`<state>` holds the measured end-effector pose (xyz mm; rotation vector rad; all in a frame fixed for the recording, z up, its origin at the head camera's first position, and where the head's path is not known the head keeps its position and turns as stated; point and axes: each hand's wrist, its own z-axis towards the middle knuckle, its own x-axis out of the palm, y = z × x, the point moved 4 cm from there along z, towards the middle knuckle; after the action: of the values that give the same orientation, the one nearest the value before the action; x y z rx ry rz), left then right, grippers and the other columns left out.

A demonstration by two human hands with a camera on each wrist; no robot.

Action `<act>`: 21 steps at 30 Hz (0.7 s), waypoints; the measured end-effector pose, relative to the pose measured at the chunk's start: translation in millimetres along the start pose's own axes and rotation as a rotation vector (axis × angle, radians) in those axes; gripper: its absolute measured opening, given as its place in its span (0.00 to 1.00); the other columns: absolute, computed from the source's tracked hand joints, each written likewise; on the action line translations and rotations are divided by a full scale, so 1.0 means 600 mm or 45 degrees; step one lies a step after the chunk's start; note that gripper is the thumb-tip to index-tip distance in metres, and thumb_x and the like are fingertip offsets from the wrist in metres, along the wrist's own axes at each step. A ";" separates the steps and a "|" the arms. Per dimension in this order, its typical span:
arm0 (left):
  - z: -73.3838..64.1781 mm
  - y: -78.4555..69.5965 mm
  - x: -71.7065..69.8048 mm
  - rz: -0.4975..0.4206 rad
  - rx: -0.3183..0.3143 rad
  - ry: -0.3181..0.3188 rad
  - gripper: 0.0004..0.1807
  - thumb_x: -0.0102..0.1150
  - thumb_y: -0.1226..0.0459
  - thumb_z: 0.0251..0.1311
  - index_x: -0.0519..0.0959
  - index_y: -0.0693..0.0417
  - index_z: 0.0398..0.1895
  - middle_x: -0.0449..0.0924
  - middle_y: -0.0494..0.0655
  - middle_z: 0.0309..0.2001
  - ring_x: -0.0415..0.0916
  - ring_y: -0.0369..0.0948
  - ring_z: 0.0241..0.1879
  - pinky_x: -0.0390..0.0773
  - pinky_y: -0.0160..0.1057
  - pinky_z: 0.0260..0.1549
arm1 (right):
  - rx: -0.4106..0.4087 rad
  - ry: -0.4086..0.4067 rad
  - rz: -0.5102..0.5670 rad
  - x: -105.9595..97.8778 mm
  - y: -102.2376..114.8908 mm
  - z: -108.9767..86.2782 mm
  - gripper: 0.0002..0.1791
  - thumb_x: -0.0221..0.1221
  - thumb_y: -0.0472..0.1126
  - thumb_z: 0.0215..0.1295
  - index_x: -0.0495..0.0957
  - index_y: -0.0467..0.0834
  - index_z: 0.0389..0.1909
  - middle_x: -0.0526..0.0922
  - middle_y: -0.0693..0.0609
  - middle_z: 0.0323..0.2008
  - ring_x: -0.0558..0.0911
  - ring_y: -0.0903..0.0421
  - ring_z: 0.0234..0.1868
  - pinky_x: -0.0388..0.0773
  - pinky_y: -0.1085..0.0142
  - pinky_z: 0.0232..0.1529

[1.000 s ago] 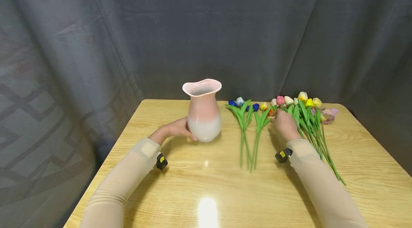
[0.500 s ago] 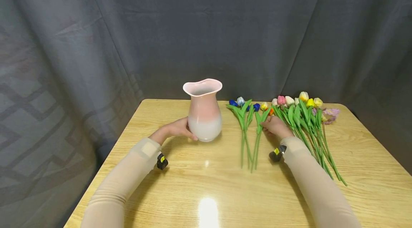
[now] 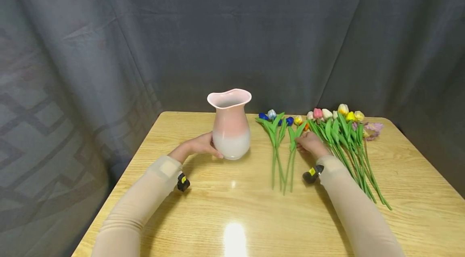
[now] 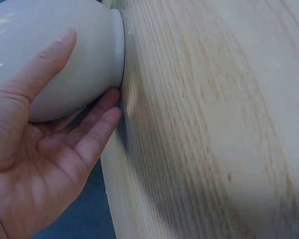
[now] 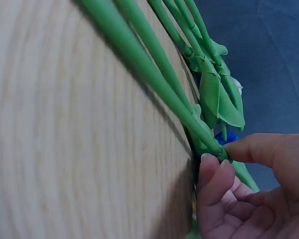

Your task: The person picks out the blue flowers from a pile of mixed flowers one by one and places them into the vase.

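Observation:
A pink-and-white vase stands upright on the table. My left hand holds it low on its left side; in the left wrist view the thumb lies along the white belly while the fingers reach round near the foot. To the right, my right hand pinches the green stem of an artificial tulip just below its leaves, between thumb and fingertips. A second stem runs close beside it. Yellow and orange tulip heads lie just beyond the hand.
Blue and pale blue tulips lie between the vase and the right hand. Farther right is a bunch of pink, white and yellow tulips, with a purple ruffled flower at its edge. A grey curtain hangs behind the table.
My right hand has moved left and nearer from the orange tulip head to a stem below the leaves. One stem's lower end has swung slightly right. The left hand stays at the vase.

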<state>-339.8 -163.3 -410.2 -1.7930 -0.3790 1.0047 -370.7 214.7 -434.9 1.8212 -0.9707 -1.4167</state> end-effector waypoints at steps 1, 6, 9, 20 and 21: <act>0.000 0.000 0.000 0.000 0.000 0.003 0.45 0.71 0.69 0.50 0.58 0.53 0.70 0.69 0.54 0.62 0.72 0.47 0.56 0.75 0.44 0.52 | 0.001 -0.013 0.000 -0.001 -0.001 -0.001 0.09 0.50 0.37 0.68 0.69 0.37 0.29 0.77 0.54 0.21 0.76 0.65 0.20 0.76 0.73 0.24; 0.001 -0.001 0.002 -0.005 -0.001 0.010 0.45 0.71 0.70 0.50 0.57 0.52 0.70 0.68 0.54 0.63 0.72 0.47 0.57 0.74 0.44 0.53 | -0.062 -0.071 -0.021 -0.009 0.003 -0.013 0.08 0.50 0.39 0.68 0.67 0.37 0.33 0.73 0.54 0.24 0.73 0.63 0.23 0.74 0.71 0.27; 0.001 0.000 0.002 -0.011 -0.003 0.005 0.45 0.71 0.70 0.49 0.58 0.53 0.70 0.69 0.54 0.63 0.72 0.47 0.56 0.75 0.44 0.53 | -0.153 -0.135 -0.059 -0.017 0.016 -0.021 0.10 0.51 0.39 0.67 0.69 0.34 0.38 0.73 0.53 0.23 0.73 0.62 0.24 0.73 0.70 0.28; 0.001 0.002 -0.001 -0.012 0.049 0.025 0.45 0.72 0.68 0.49 0.58 0.54 0.70 0.69 0.55 0.63 0.72 0.47 0.57 0.74 0.44 0.54 | -0.378 -0.319 -0.042 -0.060 0.084 -0.059 0.25 0.52 0.37 0.68 0.65 0.24 0.59 0.79 0.42 0.34 0.74 0.68 0.19 0.75 0.73 0.25; 0.001 0.003 -0.001 0.002 0.063 0.026 0.45 0.72 0.67 0.49 0.58 0.55 0.70 0.69 0.56 0.62 0.72 0.47 0.57 0.74 0.44 0.54 | -0.393 -0.340 -0.060 -0.065 0.089 -0.064 0.26 0.52 0.38 0.68 0.65 0.24 0.60 0.80 0.41 0.35 0.75 0.68 0.19 0.74 0.73 0.25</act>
<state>-341.2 -163.9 -411.5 -1.7580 -0.3374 0.9883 -348.5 221.0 -362.0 1.4634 -0.7855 -1.7640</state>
